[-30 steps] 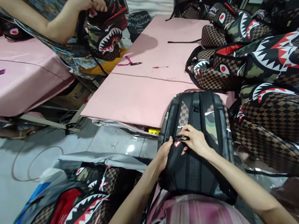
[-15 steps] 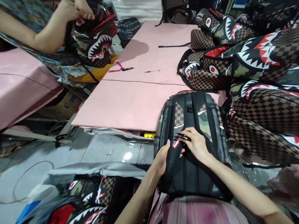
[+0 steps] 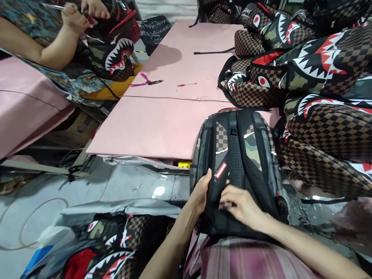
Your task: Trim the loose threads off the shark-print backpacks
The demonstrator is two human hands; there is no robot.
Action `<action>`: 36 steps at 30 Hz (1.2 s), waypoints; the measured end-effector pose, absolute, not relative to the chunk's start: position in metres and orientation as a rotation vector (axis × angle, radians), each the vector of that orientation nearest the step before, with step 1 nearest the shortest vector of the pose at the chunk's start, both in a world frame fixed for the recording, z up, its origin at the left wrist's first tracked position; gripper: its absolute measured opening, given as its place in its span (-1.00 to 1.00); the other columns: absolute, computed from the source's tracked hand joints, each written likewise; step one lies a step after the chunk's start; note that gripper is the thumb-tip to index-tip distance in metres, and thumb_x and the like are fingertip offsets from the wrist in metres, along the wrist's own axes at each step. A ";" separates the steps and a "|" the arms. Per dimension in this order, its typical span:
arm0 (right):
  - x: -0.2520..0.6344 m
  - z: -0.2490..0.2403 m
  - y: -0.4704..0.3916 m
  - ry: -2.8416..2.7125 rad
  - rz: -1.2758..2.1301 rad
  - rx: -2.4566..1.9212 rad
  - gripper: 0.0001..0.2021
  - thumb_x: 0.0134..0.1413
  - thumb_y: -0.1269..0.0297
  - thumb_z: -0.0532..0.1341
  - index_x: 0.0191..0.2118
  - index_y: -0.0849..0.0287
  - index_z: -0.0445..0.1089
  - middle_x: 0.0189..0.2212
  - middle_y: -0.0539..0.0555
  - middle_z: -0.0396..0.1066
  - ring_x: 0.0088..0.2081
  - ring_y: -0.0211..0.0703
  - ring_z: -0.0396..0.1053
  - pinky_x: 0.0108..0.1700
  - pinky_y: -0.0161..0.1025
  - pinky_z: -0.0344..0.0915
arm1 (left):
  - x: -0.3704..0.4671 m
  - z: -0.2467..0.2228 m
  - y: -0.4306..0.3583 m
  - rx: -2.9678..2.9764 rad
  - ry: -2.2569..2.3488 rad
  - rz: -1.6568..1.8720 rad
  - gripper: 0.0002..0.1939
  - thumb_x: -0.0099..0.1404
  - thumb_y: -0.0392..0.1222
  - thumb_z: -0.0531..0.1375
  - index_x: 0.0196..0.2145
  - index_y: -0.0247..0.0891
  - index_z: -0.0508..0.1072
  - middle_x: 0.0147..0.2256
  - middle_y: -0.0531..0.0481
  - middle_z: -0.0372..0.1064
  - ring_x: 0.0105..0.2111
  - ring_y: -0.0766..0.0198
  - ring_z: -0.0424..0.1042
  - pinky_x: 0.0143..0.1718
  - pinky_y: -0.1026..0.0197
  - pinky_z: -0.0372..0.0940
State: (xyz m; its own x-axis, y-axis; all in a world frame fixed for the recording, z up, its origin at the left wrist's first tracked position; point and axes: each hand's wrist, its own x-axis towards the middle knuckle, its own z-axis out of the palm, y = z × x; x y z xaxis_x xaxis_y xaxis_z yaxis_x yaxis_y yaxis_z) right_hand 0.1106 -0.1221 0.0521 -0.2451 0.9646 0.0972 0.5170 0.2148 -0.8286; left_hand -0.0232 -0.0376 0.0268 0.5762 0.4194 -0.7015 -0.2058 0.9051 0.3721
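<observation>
A black backpack (image 3: 239,183) stands against my lap with its padded back and straps facing up. Its left shoulder strap carries a red-and-white label (image 3: 220,170), with checkered and camouflage patches above. My left hand (image 3: 202,193) is wrapped round the edge of that strap, thumb on top, just below the label. Low on the same strap, my right hand (image 3: 241,204) is closed, fingers curled and slightly blurred. The small black thread snips in it are mostly hidden by the fingers.
Shark-mouth backpacks (image 3: 323,64) are piled along the right of the pink table (image 3: 142,132). More bags (image 3: 98,278) lie at lower left. A red pen (image 3: 187,84) and pink-handled pliers (image 3: 148,81) rest on the table. Across it, a co-worker's hands (image 3: 84,13) work on another bag.
My right hand has moved down the strap from the label, which now shows fully. My left hand keeps its hold. The co-worker's hands have moved apart.
</observation>
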 end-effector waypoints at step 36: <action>0.231 0.035 -0.161 -0.976 0.954 -1.976 -0.61 -0.07 0.05 0.16 -0.25 0.28 0.45 -0.22 0.15 0.43 -0.15 -0.06 0.37 -0.08 -0.20 0.22 | -0.020 0.040 -0.039 1.900 1.370 1.125 -0.81 0.21 -0.19 0.13 -0.27 -0.32 0.45 -0.28 -0.05 0.39 -0.24 0.26 0.32 -0.13 0.18 0.16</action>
